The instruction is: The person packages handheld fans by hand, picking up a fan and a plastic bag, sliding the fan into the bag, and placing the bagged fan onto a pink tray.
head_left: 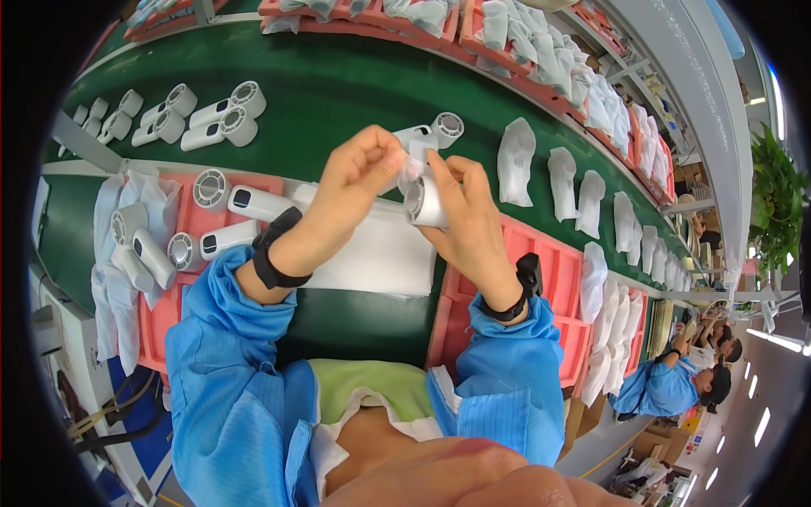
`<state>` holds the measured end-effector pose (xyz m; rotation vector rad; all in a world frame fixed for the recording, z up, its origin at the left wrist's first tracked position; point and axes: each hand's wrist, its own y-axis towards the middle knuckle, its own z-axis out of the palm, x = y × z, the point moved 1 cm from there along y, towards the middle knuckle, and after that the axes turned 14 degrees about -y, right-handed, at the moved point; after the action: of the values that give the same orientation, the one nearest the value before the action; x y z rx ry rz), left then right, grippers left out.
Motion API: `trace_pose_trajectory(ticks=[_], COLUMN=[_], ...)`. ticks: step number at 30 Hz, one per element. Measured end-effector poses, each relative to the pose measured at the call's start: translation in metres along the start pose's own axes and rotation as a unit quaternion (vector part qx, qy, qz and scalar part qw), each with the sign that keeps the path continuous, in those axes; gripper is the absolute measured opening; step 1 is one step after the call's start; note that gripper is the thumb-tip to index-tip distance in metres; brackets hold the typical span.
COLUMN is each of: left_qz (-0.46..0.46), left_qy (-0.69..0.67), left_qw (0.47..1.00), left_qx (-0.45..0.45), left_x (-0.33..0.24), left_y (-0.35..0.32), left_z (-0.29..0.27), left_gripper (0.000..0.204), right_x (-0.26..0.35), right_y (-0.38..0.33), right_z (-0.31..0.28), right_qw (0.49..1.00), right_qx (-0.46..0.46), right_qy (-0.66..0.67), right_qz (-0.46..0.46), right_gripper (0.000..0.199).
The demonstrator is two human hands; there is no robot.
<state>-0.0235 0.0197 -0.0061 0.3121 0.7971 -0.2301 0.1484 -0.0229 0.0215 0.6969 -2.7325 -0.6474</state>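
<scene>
While the right hand [470, 218] grips the fan [426, 204] between both hands and the left hand [359, 171] pinches what seems soft film [412, 167], this fan looks light, stiff, perhaps slippery, best held around its sides.

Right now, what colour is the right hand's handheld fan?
The handheld fan is mostly white, clearest in head view.

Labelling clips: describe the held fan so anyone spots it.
Find the green belt, then the white sheet on its near side. At the sheet's upper right, the right hand holds the white fan, ring-shaped face showing. The nearby fan lies on the belt; this one is in hand.
</scene>
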Motion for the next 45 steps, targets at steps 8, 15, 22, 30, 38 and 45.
trace_pose_trajectory(ticks=[8, 15, 22, 30, 38, 45], left_qz=[0.221, 0.269, 0.044, 0.226, 0.176, 0.271], left_qy=[0.324, 0.344, 0.481, 0.46, 0.2, 0.326], left_qw=[0.916, 0.89, 0.859, 0.849, 0.937, 0.906], left_qx=[0.079, 0.134, 0.172, 0.126, 0.226, -0.009], left_x=[0.014, 0.024, 0.001, -0.006, -0.017, -0.007], left_y=[-0.029, -0.039, -0.026, -0.015, -0.003, -0.006], left_z=[0.029, 0.038, 0.025, 0.033, 0.028, 0.035], left_gripper=[0.007, 0.011, 0.042, 0.073, 0.059, 0.041], right_x=[-0.007, -0.019, -0.042, -0.019, -0.031, -0.024], right_y=[-0.004, -0.001, -0.008, -0.009, -0.01, -0.008], right_z=[0.004, 0.009, -0.003, -0.014, -0.004, -0.001], right_qw=[0.998, 0.995, 0.956, 0.89, 0.935, 0.99], right_qx=[-0.04, -0.058, -0.064, 0.016, 0.082, 0.0], right_qy=[-0.025, 0.087, 0.17, 0.434, 0.345, -0.015], right_qz=[0.035, -0.005, 0.231, 0.136, 0.009, 0.137], right_gripper=[0.088, 0.076, 0.062, 0.074, 0.063, 0.039])
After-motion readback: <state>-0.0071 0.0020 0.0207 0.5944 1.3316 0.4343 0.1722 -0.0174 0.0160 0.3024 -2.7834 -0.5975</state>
